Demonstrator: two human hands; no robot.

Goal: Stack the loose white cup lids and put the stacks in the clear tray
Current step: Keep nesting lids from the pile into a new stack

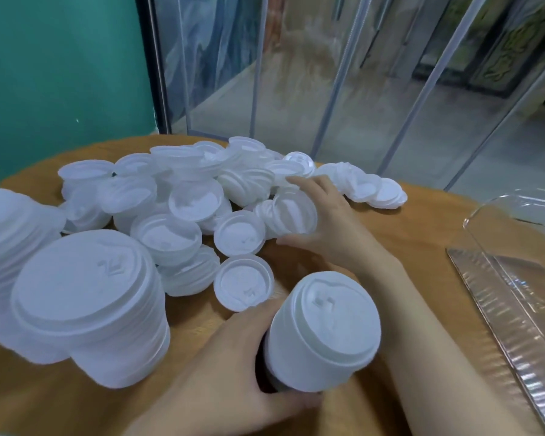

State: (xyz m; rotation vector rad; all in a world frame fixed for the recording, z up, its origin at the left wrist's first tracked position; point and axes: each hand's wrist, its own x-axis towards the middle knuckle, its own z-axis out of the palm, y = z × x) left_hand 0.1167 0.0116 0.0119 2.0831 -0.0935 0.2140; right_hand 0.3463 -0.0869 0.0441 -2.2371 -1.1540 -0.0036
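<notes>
Left hand (233, 350), bottom centre, fingers and thumb wrapped round a short stack of white plastic cup lids (323, 332) held tilted just above the round wooden table (422, 215); top lid of that stack has an embossed mark, not legible; right hand (323, 215), mid-frame, fingers curled over a small leaning bunch of white lids (288, 212) at the right edge of the pile, thumb underneath, so grasping it; loose white plastic cup lids (183, 196) heaped across centre and upper centre of the table, some rim-up, some on edge; tall finished stack of white lids (92, 303) standing lower left, raised symbol on top, unreadable; another stack (10, 234) blurred at the left edge; fanned row of lids (372, 187) lying right of the pile; clear plastic tray (516, 278) at the right edge of frame, well apart from both hands; no readable brand or writing anywhere; teal wall (60, 73) upper left; clear strip curtain (328, 73) across the top.
</notes>
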